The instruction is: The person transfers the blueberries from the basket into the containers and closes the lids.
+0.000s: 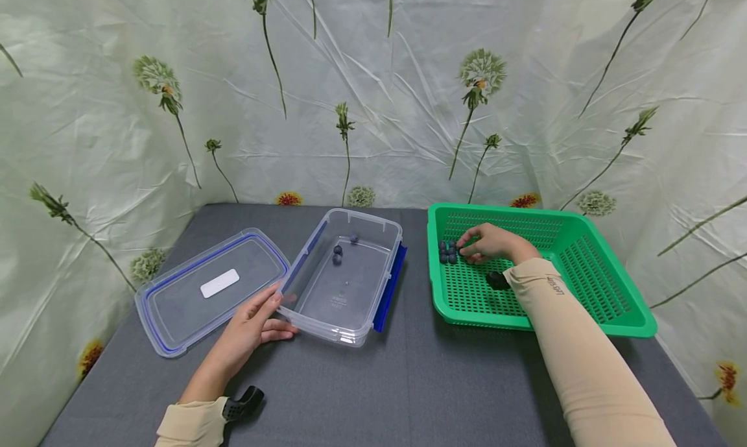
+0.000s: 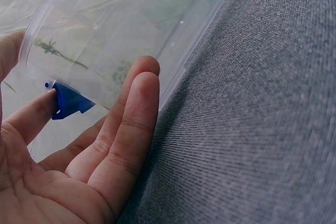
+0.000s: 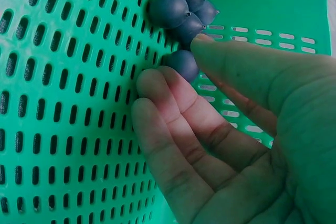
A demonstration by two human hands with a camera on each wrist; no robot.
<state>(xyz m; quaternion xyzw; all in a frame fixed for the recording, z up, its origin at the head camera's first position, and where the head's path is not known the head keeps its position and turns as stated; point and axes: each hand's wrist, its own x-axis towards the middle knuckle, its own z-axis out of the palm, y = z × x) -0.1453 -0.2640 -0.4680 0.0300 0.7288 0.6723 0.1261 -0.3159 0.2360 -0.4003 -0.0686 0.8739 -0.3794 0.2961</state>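
My left hand (image 1: 257, 324) grips the near-left corner of a clear plastic food container (image 1: 327, 304), thumb at the rim and fingers along the outside. In the left wrist view, a blue clip (image 2: 68, 100) on the container is beside a finger. Three blueberries (image 1: 338, 249) lie inside the container. Within a green plastic basket (image 1: 583, 291), my right hand (image 1: 490, 241) pinches a blueberry (image 3: 182, 66) between thumb and fingertips. Several other blueberries (image 3: 168, 10) cluster beside it against the basket's left side. Part of the pinched blueberry is hidden by the fingers.
A clear lid (image 1: 181, 317) with a blue seal and white label lies left of the container. Along the container's right side, a blue clip flap (image 1: 390, 291) hangs outward. Everything stands on a grey cloth-covered table (image 1: 362, 395), with a flower-print curtain (image 1: 385, 142) behind.
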